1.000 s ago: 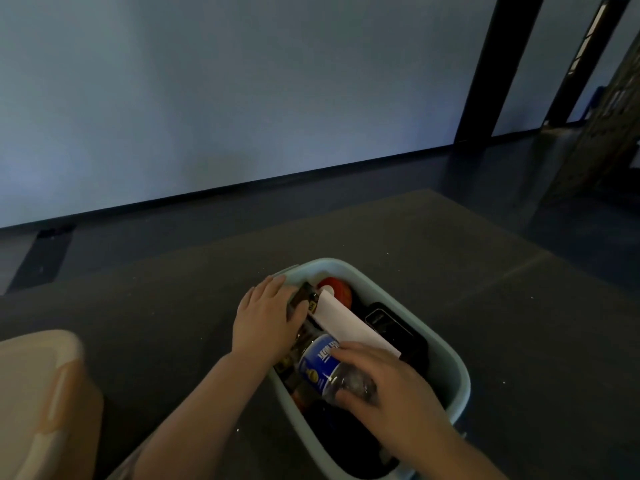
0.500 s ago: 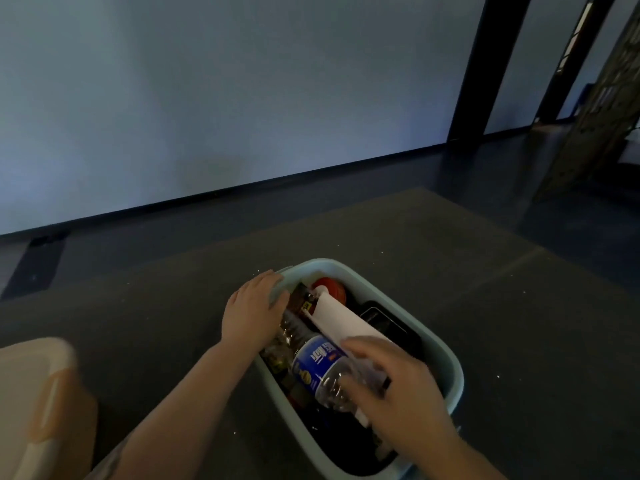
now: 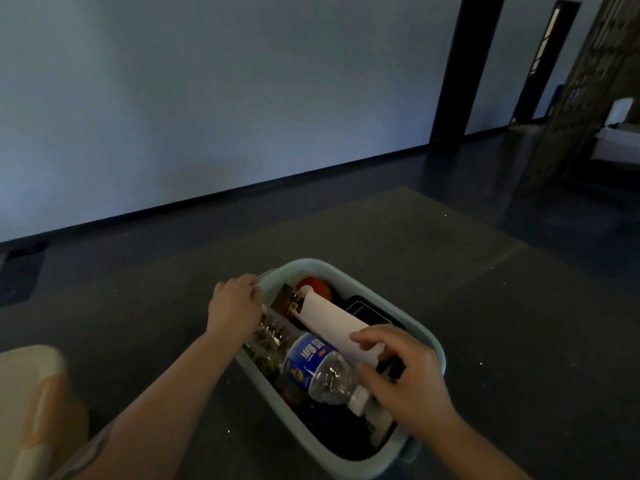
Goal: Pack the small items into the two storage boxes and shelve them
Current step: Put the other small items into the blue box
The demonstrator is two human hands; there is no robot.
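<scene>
A teal storage box [image 3: 393,301] stands on the dark mat, filled with small items. On top lies a clear water bottle [image 3: 311,363] with a blue label, its white cap toward me. Beside it are a white card [image 3: 329,322], a red round item [image 3: 317,285] and a black flat item [image 3: 367,311]. My left hand [image 3: 233,306] is at the box's far left corner, fingers curled over the rim, palm above the bottle's base. My right hand [image 3: 407,381] hovers at the bottle's cap end, fingers loosely spread, thumb beside the bottle's neck.
A beige storage box [image 3: 31,393] stands at the lower left edge of the view. The mat [image 3: 485,323] lies on a dark floor in front of a pale wall. A dark pillar [image 3: 450,71] and a lattice rack [image 3: 581,91] stand at the far right.
My left hand slid from the items to the box's far left rim. My right hand lifted off the bottle's body and its fingers spread near the cap.
</scene>
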